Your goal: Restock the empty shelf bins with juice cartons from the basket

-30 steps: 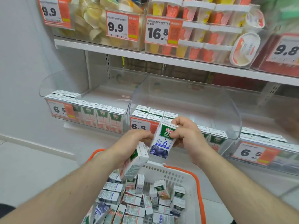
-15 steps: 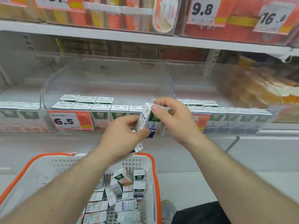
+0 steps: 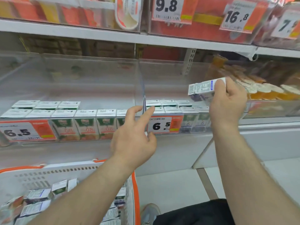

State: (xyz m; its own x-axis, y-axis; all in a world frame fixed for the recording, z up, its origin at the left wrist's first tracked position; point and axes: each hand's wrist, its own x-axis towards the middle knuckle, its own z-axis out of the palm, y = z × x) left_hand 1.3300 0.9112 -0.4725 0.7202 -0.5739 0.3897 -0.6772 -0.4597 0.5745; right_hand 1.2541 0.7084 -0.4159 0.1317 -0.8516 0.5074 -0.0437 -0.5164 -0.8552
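Observation:
My right hand grips a blue-and-white juice carton, tipped on its side above the right clear bin. That bin holds two short rows of cartons at its front. My left hand hovers with fingers spread and nothing in it, in front of the divider between the bins. The left clear bin has a front row of green cartons and a partial second row. The white basket with an orange rim sits at lower left with several loose cartons inside.
An upper shelf overhangs the bins, carrying packed cups and price tags. A bin of orange jelly cups stands at the right, close to my right hand. My shoe is on the floor beside the basket.
My right hand has carried the carton up and to the right, away from my left hand. My left hand has let go and spread its fingers. The view has shifted right.

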